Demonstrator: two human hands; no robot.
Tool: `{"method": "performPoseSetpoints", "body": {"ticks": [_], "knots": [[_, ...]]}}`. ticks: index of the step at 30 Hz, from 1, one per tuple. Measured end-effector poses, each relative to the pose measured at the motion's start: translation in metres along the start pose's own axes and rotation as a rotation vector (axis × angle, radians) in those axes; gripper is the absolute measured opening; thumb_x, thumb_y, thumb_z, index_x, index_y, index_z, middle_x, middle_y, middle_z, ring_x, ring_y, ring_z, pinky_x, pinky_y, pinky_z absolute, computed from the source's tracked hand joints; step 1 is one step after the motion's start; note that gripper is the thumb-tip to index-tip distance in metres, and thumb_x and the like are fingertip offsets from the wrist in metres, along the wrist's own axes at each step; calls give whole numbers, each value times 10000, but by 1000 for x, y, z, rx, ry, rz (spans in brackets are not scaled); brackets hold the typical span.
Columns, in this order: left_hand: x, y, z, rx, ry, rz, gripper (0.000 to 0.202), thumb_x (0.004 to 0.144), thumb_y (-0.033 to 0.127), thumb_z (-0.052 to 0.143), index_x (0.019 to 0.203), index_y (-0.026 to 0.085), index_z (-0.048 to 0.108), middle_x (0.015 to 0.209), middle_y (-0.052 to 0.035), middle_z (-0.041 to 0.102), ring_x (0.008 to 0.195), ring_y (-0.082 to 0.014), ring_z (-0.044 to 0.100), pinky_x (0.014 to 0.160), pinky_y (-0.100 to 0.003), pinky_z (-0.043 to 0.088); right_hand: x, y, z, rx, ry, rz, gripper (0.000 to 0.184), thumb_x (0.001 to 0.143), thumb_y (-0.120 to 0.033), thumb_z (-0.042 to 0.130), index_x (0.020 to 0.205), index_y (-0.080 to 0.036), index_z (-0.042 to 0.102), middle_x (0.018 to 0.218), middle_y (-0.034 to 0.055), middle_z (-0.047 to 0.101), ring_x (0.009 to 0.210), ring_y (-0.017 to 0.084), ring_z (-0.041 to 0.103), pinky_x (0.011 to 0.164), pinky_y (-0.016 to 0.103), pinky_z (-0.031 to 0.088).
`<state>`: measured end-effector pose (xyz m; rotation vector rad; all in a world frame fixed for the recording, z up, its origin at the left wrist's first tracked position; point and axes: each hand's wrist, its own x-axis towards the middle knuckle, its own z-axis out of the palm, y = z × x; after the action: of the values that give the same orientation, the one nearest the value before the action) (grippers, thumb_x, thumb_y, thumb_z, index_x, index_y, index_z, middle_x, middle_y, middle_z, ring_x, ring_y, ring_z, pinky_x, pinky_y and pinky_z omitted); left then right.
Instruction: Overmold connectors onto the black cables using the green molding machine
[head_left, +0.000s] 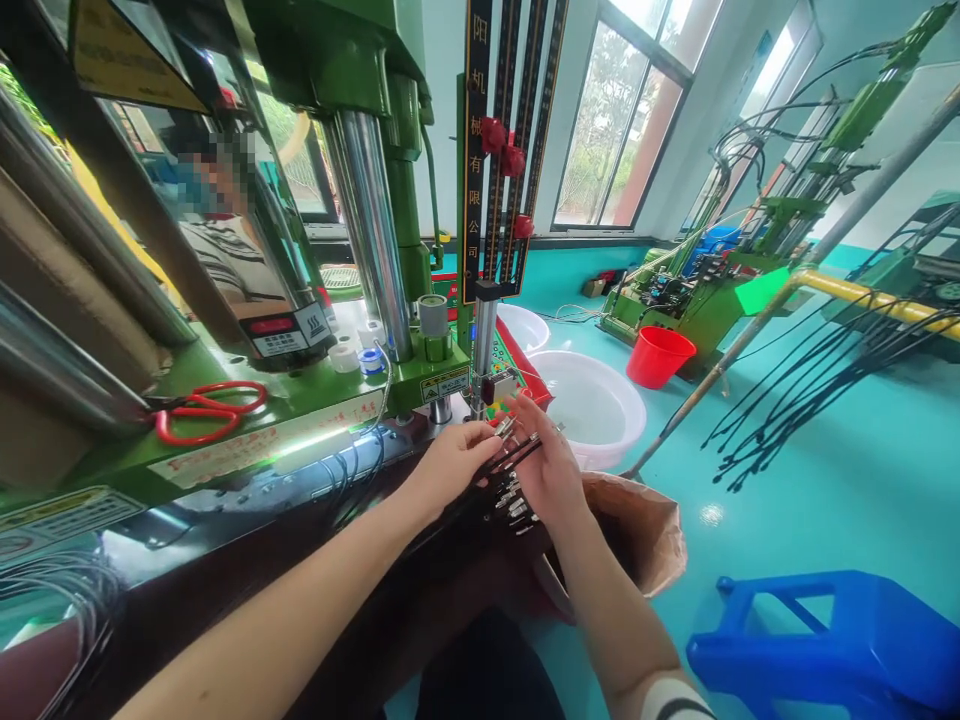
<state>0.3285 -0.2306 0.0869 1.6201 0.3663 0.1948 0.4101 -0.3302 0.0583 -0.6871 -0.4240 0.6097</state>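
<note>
My left hand (459,458) pinches a small silvery metal connector (505,427) between thumb and fingertips. Close beside it, my right hand (551,465) is curled round thin black cables (517,456) with metal ends; its palm partly hides them. Below both hands, several more metal-ended connectors (516,508) lie in a cluster at the edge of the dark worktop (420,520). The green press machine (405,375) stands just beyond my hands.
Red-handled scissors (210,410) lie on the press bed. A paper-lined bin (660,535) stands to the right below my right arm. Farther off are a white basin (600,400), a red bucket (660,357), a blue stool (840,640) and cables hanging from a yellow pipe (862,290).
</note>
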Motion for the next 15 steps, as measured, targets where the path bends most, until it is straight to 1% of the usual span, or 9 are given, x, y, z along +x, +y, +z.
{"method": "performPoseSetpoints", "body": {"ticks": [3,5,7,8,10,12,13,15], "knots": [[-4,4,3,318,93,147,209,793,351,466,727,178,561,639,9,560,570,-130,516,564,-258,403,-1,1,-4,19,-17,61,257,810,-342,560,1027,-233,643,967,33,666,914,186,595,876,381,446],[-7,9,5,511,125,238,227,826,320,424,746,186,589,707,-13,613,641,-152,549,636,-277,393,-1,1,-6,-1,-25,70,251,801,-339,569,999,-213,656,895,35,674,883,187,603,863,374,454],[-7,15,9,645,148,295,247,845,295,398,781,195,614,766,-27,645,704,-168,566,676,-285,376,-2,0,-6,-34,-30,68,246,779,-349,593,959,-201,671,909,42,673,913,198,597,876,370,448],[-6,17,12,680,148,303,252,850,286,391,796,198,620,773,-30,652,709,-172,570,677,-285,372,-2,-1,-6,-47,-33,68,253,769,-363,602,946,-198,675,939,49,670,945,206,587,887,370,443],[-4,22,17,694,142,312,242,847,270,392,788,198,615,790,-36,657,713,-175,575,671,-285,372,-3,-2,-6,-52,-45,69,289,764,-409,599,944,-195,673,1005,63,659,1003,221,565,898,377,439],[0,25,22,627,125,320,206,829,265,421,732,193,588,814,-39,653,718,-171,580,664,-280,386,-5,-3,-7,-39,-63,65,334,781,-457,563,960,-194,665,1041,73,648,1022,227,557,886,383,450],[2,25,24,551,96,295,194,820,278,433,709,191,566,801,-37,646,694,-164,582,638,-272,398,-6,-4,-9,-36,-72,69,341,793,-464,546,977,-200,657,1051,72,645,1015,226,563,873,386,459],[5,22,26,321,-28,159,189,806,336,446,707,193,519,739,-24,624,583,-139,571,528,-248,405,-8,-8,-13,-53,-83,83,315,804,-430,544,1027,-225,633,1055,59,646,984,218,582,848,391,473]]}}
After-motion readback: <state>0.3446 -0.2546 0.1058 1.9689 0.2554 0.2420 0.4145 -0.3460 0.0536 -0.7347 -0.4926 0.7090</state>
